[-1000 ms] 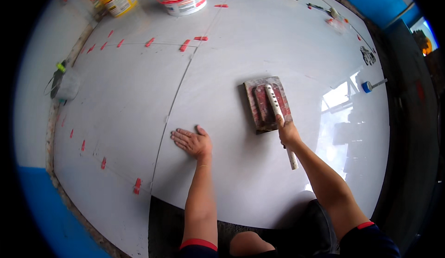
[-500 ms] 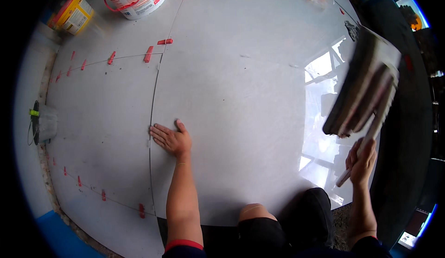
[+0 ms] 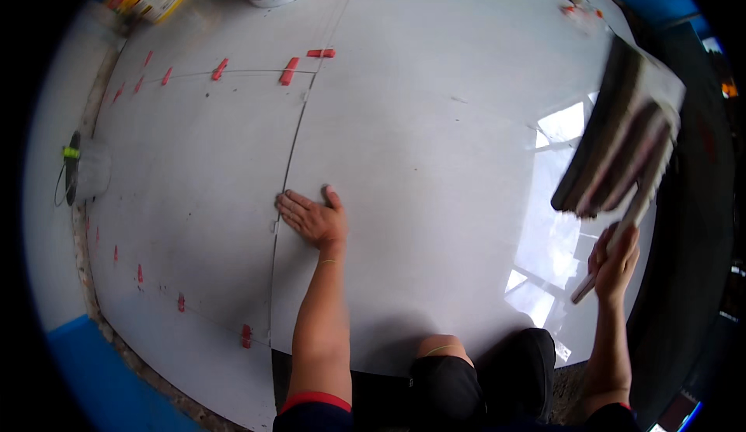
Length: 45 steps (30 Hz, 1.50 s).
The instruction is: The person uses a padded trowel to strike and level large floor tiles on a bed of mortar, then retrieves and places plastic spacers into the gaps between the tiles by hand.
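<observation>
- The large tile (image 3: 412, 238) looks laid beside its left neighbour (image 3: 194, 191), red wedges (image 3: 289, 71) lining 2 joints there; what is left cannot be told
- Left hand (image 3: 312, 219): palm down at the large tile's left edge, fingers together, thumb spread
- Right hand (image 3: 616, 263): wrapped round the paddle (image 3: 622, 137), raised over the right edge

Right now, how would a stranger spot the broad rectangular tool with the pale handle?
On the glossy grey floor, find the bright white reflection at right. Near it, the right hand holds the tool by its handle. Unlike the small red wedges, it's held.
</observation>
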Motion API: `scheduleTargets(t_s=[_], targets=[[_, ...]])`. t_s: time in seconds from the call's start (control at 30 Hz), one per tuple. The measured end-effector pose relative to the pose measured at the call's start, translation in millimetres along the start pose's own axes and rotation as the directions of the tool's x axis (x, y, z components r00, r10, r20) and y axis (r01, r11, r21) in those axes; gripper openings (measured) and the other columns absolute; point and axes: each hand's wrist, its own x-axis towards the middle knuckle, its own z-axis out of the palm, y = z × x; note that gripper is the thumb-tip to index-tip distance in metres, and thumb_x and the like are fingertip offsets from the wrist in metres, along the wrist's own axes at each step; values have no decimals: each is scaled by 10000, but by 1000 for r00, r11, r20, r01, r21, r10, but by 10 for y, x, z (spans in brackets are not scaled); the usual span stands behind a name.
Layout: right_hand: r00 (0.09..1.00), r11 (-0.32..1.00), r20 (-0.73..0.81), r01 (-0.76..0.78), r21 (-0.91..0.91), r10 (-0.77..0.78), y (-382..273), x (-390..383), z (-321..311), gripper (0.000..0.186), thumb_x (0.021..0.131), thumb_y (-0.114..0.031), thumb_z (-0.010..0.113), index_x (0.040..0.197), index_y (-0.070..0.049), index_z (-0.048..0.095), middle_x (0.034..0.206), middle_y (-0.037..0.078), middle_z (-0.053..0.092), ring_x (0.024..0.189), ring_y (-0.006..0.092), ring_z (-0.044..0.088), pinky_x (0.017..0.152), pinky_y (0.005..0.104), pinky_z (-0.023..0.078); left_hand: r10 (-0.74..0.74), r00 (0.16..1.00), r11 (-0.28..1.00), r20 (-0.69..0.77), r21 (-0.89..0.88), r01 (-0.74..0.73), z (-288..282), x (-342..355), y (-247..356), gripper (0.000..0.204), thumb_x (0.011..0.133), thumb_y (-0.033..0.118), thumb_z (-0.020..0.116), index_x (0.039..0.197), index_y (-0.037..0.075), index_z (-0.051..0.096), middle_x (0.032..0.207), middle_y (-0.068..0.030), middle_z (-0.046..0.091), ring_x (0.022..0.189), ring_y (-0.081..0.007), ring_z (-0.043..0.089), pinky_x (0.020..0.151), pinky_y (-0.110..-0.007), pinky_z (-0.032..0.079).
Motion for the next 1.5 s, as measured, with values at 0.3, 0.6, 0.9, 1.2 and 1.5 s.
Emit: scheduleTargets(t_s=[0.3, 0.6, 0.9, 1.2, 1.5], targets=[[686, 884, 563, -295, -364, 460, -22, 293, 1862, 590, 1040, -534, 400, 866, 2, 574, 585, 51, 494, 486, 178, 493, 482, 377, 439, -24, 998, 1000, 58, 19, 23, -143, 62, 57, 894, 958, 556, 433, 1472, -153, 252, 1568, -311, 217, 1483, -424, 169, 1222, -489, 108], [926, 886, 255, -146, -439, 279, -297, -333, 2060, 551, 1053, -467, 402, 829, 12, 556, 617, 119, 583, 534, 233, 600, 498, 383, 450, 5, 997, 995, -82, -96, -13, -78, 42, -13, 823, 963, 451, 464, 1465, -163, 242, 1551, -320, 232, 1472, -443, 175, 1214, -508, 126], [763, 998, 646, 34, -50, 6, -1196, 367, 1874, 557, 1036, -553, 413, 765, -71, 486, 562, -51, 390, 470, 42, 349, 413, 248, 286, -42, 999, 991, 19, -130, 44, -134, 56, 0, 827, 954, 431, 479, 1476, -158, 224, 1562, -318, 207, 1480, -444, 155, 1221, -506, 113], [728, 791, 585, 95, -604, 359, -301, -42, 2919, 650, 1025, -543, 379, 939, 56, 616, 761, 247, 623, 743, 399, 646, 640, 465, 527, -17, 1000, 990, -13, -141, 15, -128, 107, -7, 800, 954, 415, 467, 1460, -170, 258, 1552, -316, 239, 1480, -429, 175, 1228, -495, 102], [932, 992, 342, 117, 35, -122, -886, -137, 1266, 609, 1040, -590, 307, 755, -83, 489, 468, -26, 404, 366, 60, 399, 352, 219, 299, -21, 1000, 992, -18, -125, 18, -105, 96, -15, 803, 955, 400, 485, 1452, -184, 247, 1540, -314, 250, 1473, -446, 173, 1225, -504, 111]])
